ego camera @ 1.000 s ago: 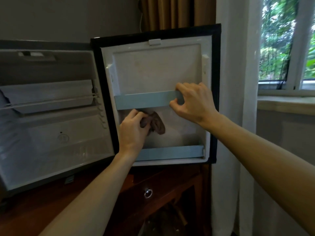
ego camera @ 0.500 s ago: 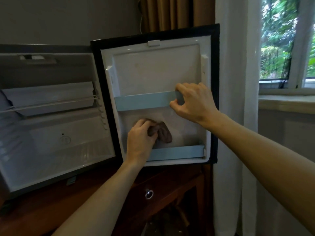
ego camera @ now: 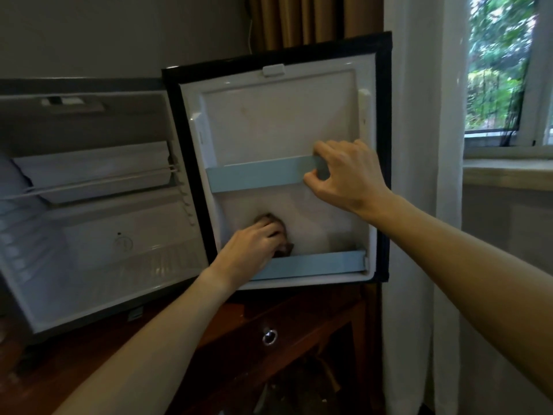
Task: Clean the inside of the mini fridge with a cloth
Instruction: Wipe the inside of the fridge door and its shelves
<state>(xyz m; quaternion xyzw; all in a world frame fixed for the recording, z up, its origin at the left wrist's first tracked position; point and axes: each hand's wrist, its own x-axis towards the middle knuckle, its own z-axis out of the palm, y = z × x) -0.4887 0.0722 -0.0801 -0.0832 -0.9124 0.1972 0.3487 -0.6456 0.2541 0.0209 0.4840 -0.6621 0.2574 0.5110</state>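
The mini fridge point(ego camera: 89, 223) stands open on the left, its white inside bare apart from a wire shelf point(ego camera: 89, 187). Its door point(ego camera: 278, 121) is swung wide, showing the white inner liner with an upper pale blue rail point(ego camera: 257, 173) and a lower one point(ego camera: 317, 262). My left hand point(ego camera: 254, 244) presses a brown cloth point(ego camera: 284, 247) against the liner just above the lower rail; the hand covers most of the cloth. My right hand point(ego camera: 347, 175) pinches the right end of the upper rail.
The fridge sits on a dark wooden cabinet point(ego camera: 239, 330) with a ring-pull drawer handle point(ego camera: 269, 336). A white sheer curtain point(ego camera: 419, 205) hangs right of the door, a window point(ego camera: 505, 67) beyond it. Brown drapes point(ego camera: 314, 22) hang behind.
My left hand has slid the cloth down the door liner, from just under the upper rail to just above the lower rail. My right hand has kept its hold on the upper rail.
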